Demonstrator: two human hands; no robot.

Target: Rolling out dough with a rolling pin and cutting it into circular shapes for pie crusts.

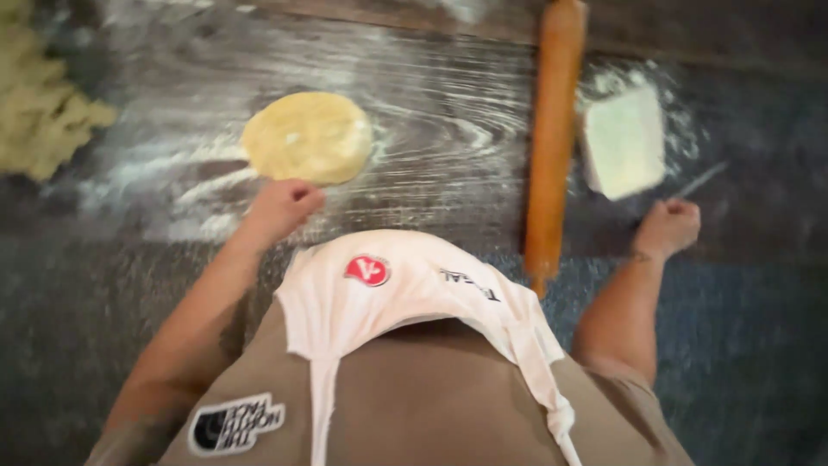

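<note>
Dough disc (307, 137), flat, round and pale yellow, lies on the floured dark worktop (448, 112) at about eleven o'clock from the person's chest. Left hand (283, 207) sits curled just below its near edge; motion blur hides whether they touch. Right hand (668, 226), at two o'clock, is clenched around a thin grey tool (700, 179), too smeared to identify. Between them lies a wooden rolling pin (552, 138), its far end cut off. A white block (623, 140) sits beside it.
</note>
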